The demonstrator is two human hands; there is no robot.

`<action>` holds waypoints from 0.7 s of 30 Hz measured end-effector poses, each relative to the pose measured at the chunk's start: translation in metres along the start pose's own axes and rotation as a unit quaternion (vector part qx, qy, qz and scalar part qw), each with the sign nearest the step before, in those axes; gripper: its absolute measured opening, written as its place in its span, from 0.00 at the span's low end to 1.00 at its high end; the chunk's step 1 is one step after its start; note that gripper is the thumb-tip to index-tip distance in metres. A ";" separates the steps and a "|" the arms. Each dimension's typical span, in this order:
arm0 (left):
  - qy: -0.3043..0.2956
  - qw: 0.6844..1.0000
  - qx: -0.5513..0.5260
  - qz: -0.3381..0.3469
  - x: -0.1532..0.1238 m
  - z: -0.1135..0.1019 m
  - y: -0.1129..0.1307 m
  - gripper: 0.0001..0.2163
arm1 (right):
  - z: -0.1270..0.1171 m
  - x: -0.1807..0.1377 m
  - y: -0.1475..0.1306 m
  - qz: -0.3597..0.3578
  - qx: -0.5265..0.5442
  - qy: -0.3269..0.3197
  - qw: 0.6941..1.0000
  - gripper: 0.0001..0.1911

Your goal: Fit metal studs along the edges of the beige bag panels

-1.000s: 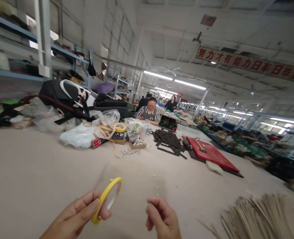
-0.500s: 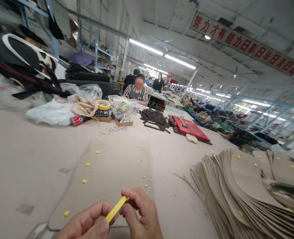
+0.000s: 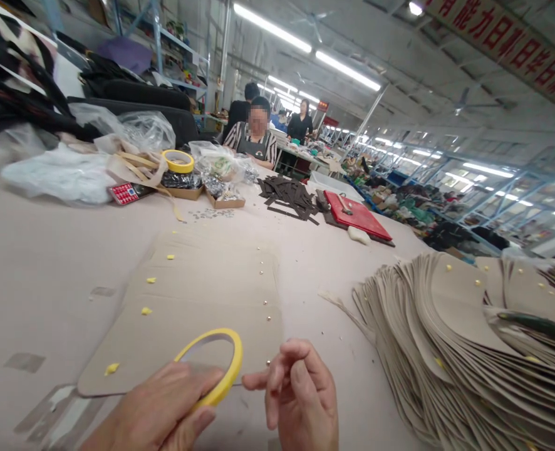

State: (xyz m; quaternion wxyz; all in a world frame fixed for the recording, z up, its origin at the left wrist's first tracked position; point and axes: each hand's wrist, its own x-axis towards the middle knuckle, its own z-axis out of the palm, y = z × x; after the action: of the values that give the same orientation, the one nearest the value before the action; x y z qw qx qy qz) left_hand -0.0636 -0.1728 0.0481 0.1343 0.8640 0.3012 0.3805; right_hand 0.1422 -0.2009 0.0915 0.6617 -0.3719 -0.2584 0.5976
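Observation:
My left hand [image 3: 160, 398] grips a roll of yellow tape [image 3: 236, 360], tilted so its ring shows, fingers inside and thumb on the outer edge. Just right of the roll, my right hand [image 3: 303, 394] is raised with fingers apart and loosely bent, one fingertip pointing at the tape; I see nothing in it. Under and beyond both hands lies a beige panel [image 3: 202, 300] with a rounded corner. Small yellow tape pieces [image 3: 146, 311] run along its left side, and small shiny metal studs [image 3: 265, 303] along its right.
At the right stands a thick fanned stack of beige panels [image 3: 428, 326]. Farther back are dark strips [image 3: 289, 195], a red board [image 3: 359, 216] with a hammer [image 3: 344, 204], another yellow tape roll [image 3: 178, 161] and plastic bags [image 3: 56, 175]. A co-worker [image 3: 256, 138] sits across the table.
The yellow tape roll, edge-on between both hands before, has turned to show its ring. My right hand has moved off it to the right. The view has tipped down.

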 end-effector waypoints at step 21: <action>0.011 0.996 -0.051 -0.070 0.018 0.000 0.005 0.11 | -0.027 0.021 0.035 -0.347 -0.473 -0.178 0.790 0.22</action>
State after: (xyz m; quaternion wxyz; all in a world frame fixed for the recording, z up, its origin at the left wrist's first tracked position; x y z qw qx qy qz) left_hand -0.0519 -0.1656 0.0614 0.2010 0.8285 0.3426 0.3948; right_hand 0.1459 -0.1849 0.0456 0.5084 -0.4103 -0.7338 0.1864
